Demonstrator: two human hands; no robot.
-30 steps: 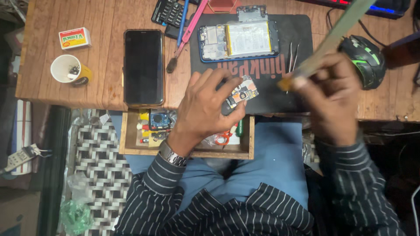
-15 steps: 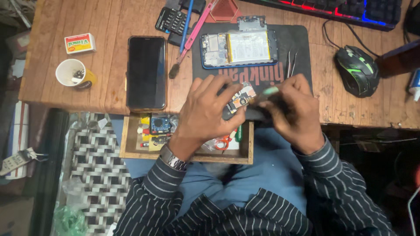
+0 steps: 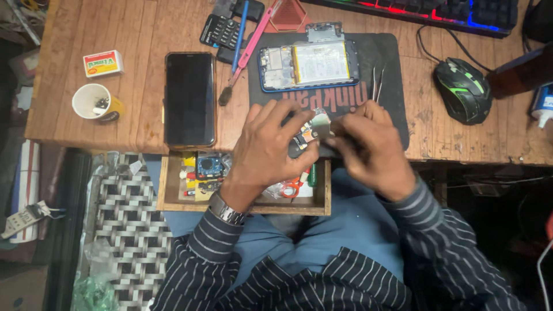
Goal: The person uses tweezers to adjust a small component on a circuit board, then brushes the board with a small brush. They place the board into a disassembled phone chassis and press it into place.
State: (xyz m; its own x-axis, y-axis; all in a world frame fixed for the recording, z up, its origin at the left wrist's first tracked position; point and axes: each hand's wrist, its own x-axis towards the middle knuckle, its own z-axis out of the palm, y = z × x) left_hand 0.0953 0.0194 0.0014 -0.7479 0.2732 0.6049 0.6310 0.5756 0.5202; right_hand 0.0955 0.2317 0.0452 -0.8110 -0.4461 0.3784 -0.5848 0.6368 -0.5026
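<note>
My left hand (image 3: 268,147) grips a small circuit board (image 3: 310,133) at the near edge of the black work mat (image 3: 386,75). My right hand (image 3: 368,147) closes around a dark object pressed against that board; what the object is cannot be made out. Beyond both hands, an opened phone (image 3: 308,64) with its back off and battery showing lies on the mat. A pair of tweezers (image 3: 376,83) rests on the mat to the right of it.
A dark phone (image 3: 189,98) lies face up at left, with a paper cup (image 3: 92,102) and small box (image 3: 102,62) farther left. A mouse (image 3: 462,89) and keyboard (image 3: 461,12) sit at right. An open wooden drawer (image 3: 173,187) of parts is under my hands.
My right hand, raised a second ago with a long tool pointing up right, has come down to meet my left hand at the circuit board. The view shifted slightly.
</note>
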